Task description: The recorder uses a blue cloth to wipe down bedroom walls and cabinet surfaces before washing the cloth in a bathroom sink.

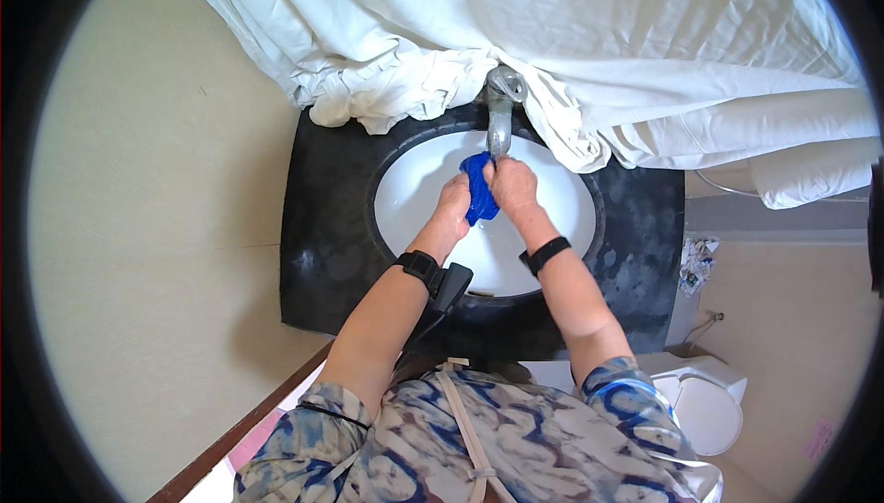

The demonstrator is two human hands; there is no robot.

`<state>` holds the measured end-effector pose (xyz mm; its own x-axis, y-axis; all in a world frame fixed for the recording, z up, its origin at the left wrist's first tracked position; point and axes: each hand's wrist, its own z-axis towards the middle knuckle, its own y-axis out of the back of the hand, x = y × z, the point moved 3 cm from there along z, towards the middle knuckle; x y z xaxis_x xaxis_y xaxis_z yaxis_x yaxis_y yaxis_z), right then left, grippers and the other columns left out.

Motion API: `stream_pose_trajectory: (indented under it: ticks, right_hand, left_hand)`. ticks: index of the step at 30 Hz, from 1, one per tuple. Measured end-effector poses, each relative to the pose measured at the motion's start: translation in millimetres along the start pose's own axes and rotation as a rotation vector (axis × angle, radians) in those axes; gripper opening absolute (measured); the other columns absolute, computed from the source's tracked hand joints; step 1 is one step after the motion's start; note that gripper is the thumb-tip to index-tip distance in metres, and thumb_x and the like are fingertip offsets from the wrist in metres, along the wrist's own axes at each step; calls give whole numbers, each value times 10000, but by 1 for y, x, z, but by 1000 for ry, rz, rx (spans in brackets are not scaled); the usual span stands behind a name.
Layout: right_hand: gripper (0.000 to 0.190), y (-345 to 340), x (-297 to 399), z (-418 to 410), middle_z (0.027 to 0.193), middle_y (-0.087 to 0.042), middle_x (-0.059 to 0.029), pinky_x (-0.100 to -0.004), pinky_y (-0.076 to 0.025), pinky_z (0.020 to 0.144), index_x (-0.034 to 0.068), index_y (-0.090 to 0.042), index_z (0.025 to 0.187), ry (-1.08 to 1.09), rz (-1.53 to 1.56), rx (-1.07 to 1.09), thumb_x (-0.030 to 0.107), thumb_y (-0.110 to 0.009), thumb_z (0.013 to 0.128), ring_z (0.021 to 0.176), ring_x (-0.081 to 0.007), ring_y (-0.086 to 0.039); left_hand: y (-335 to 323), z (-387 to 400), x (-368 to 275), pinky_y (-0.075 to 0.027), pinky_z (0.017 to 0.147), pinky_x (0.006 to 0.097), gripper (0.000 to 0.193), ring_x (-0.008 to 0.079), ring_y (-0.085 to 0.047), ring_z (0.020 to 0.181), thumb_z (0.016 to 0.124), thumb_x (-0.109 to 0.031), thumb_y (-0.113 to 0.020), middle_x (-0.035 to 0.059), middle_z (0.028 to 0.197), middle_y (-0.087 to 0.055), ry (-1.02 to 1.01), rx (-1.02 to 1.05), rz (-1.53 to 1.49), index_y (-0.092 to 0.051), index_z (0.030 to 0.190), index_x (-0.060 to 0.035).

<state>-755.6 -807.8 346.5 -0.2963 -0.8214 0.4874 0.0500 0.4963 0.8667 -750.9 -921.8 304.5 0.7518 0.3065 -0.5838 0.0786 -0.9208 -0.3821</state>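
A blue cloth (pixel 481 188) is bunched between my two hands over the white oval sink basin (pixel 414 178). My left hand (pixel 454 200) grips its left side, with the fingers partly hidden behind the cloth. On the upper right side of the cloth, my right hand (pixel 512 182) is closed around it, just below the spout of the metal faucet (pixel 499 123). The cloth looks wet. Whether water is running from the spout is hard to tell, as my right hand covers that spot.
Black countertop (pixel 324 226) surrounds the basin. A large white curtain (pixel 621 12) hangs behind it, its bunched hem resting on the counter around the faucet. A white toilet (pixel 706 413) stands at lower right. A bare wall (pixel 159 157) rises on the left.
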Motion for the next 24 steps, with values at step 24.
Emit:
stream_pose_trajectory:
  ticks: [24]
  right_hand:
    - [333,-16,-14,-7,804,-624,-255,-478,-487,734,10,-608,826,-46,60,6,309,-471,876,779,-401,-613]
  left_hand:
    - [1,0,-17,-476,793,311,333,185,-574,907,908,-211,-549,116,1015,-579,-145,5,180,-495,1172,-15]
